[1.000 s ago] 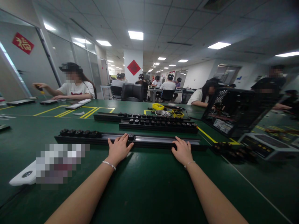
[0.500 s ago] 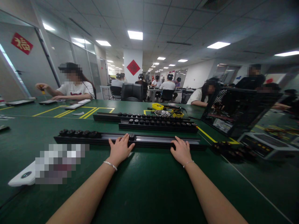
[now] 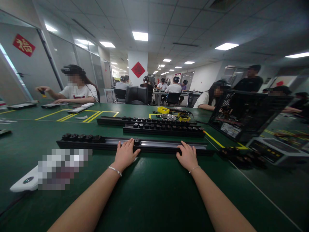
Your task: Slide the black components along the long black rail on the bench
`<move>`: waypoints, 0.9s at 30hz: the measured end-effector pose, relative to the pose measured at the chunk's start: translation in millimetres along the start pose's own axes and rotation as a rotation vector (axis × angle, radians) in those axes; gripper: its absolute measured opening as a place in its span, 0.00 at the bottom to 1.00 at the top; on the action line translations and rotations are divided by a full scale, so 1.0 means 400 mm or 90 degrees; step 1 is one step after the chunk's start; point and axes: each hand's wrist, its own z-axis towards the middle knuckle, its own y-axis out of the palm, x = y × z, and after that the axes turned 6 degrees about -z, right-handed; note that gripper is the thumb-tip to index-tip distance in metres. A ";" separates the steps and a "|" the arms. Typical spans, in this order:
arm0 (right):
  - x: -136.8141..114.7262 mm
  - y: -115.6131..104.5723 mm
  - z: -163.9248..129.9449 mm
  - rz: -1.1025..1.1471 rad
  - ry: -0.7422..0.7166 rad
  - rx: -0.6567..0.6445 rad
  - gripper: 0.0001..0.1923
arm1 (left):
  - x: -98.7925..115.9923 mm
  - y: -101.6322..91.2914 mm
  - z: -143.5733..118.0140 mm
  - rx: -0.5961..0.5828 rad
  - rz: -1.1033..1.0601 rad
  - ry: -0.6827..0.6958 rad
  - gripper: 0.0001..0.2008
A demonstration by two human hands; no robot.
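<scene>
**Both hands flat on the near rail**

My left hand (image 3: 125, 155) lies palm down, fingers spread, fingertips over the near edge of the long black rail (image 3: 159, 145) at about 12 o'clock from me. My right hand (image 3: 187, 157) lies the same way further along the rail, toward 1 o'clock. Neither hand is clenched and neither grips anything; they press or rest on the rail's front edge. A thin bracelet shows on each wrist.

The rail runs crosswise on the green table mat (image 3: 154, 193). A row of black knobs (image 3: 82, 138) sits on its 10 o'clock end; a single knob (image 3: 136, 140) stands just beside my left fingertips. The stretch between my hands is bare metal channel.

Beyond it, at 12 o'clock, two more rails (image 3: 164, 129) lie parallel, both loaded with knobs. A yellow tray (image 3: 163, 110) and a metal bowl (image 3: 167, 117) sit behind them. At 2 o'clock an open computer case (image 3: 243, 114) stands on the mat, loose black parts (image 3: 241, 157) lying near its foot. At 8 o'clock a white device (image 3: 25, 182) rests near the table's edge.

Yellow lines mark bays on the mat. Open mat lies from the rail back to my body. Room: office hall, ceiling panels lit, people seated at 10 and 12 o'clock, one standing at 2.
</scene>
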 end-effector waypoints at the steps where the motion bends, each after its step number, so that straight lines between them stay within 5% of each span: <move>1: -0.001 -0.001 0.000 0.000 0.000 -0.001 0.17 | 0.000 0.000 0.000 0.001 0.000 0.002 0.32; 14: 0.000 0.010 0.001 -0.006 0.000 0.017 0.17 | 0.008 -0.003 -0.002 0.003 0.023 0.012 0.32; 27: -0.008 -0.002 -0.006 -0.003 0.011 0.012 0.17 | 0.012 -0.015 0.014 -0.077 0.028 0.015 0.36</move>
